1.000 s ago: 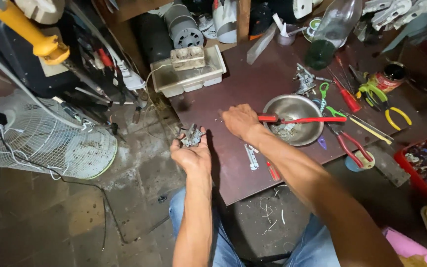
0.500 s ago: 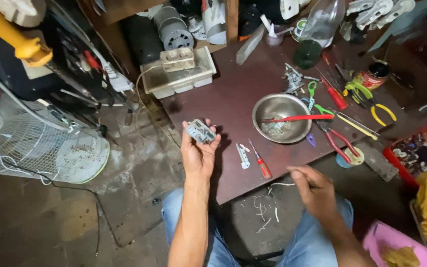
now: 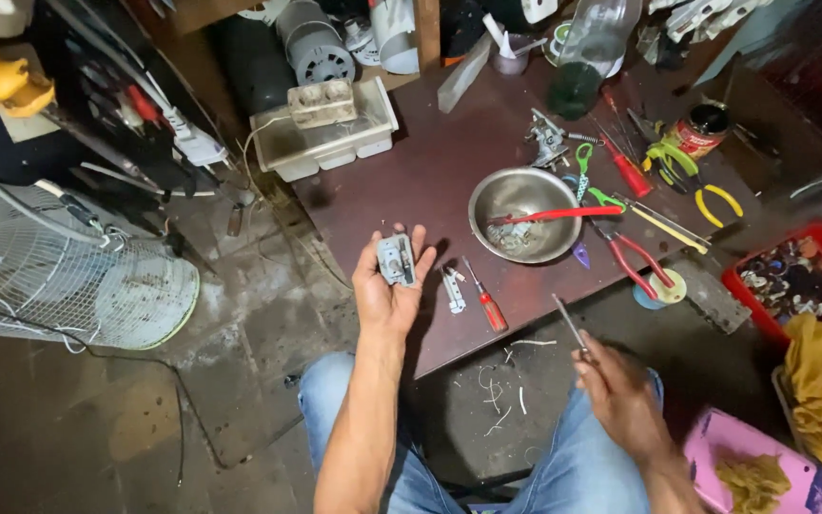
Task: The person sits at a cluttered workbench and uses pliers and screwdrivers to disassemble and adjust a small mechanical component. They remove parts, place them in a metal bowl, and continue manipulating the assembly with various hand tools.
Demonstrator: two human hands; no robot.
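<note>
Shiny steel bowl (image 3: 522,214); matt wooden table (image 3: 430,171).

Bare forearms, no sleeves or gloves; blue denim jeans (image 3: 563,466) on the legs

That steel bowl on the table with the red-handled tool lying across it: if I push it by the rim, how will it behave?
The steel bowl looks thin and rounded underneath, so it would probably slide or spin easily on the smooth table. The red-handled tool rests loosely across its rim and would likely shift or drop off. Small bits lie inside, so a tilt may scatter them.
</note>
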